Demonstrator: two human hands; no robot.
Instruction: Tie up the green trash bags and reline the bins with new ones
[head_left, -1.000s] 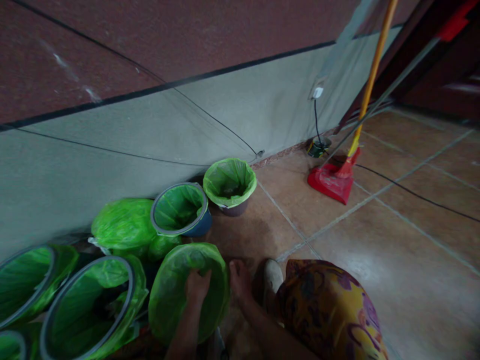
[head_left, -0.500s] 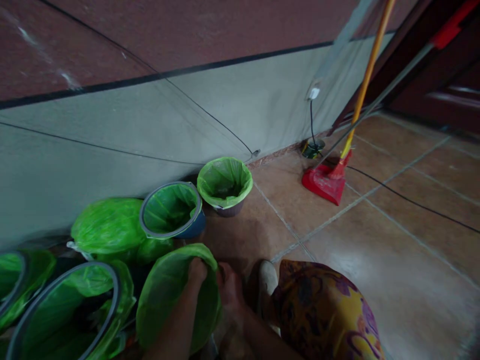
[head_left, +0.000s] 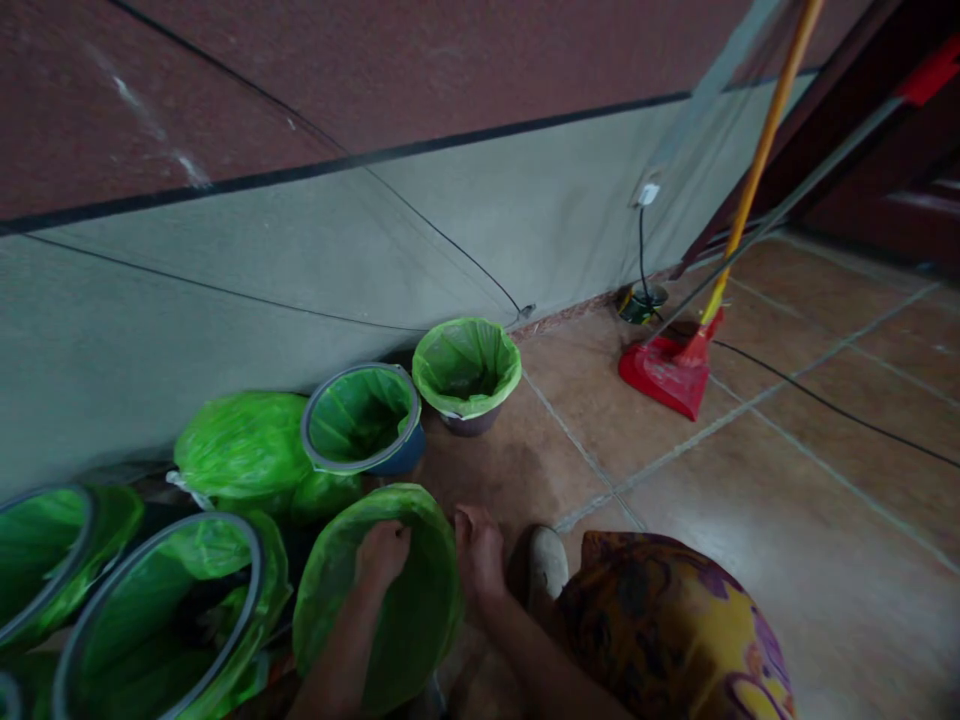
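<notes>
A bin lined with a green plastic bag [head_left: 420, 610] stands on the floor right below me. My left hand [head_left: 381, 555] reaches into its mouth, fingers curled on the liner near the far rim. My right hand [head_left: 477, 548] grips the liner at the bin's right rim, fingers closed over the edge. My knee in yellow and purple patterned cloth [head_left: 675, 630] and a pale shoe [head_left: 546, 565] are just right of the bin.
Several more green-lined bins [head_left: 360, 415] [head_left: 466, 365] [head_left: 161, 610] and a tied green bag [head_left: 240, 450] line the grey wall. A red dustpan [head_left: 664, 370] and an orange-handled broom [head_left: 757, 165] lean near the corner. A black cable [head_left: 825, 390] crosses the brown tiles.
My left hand has shifted along the liner inside the bin's mouth, and my right hand has stayed at the right rim. The view has swung slightly left and back.
</notes>
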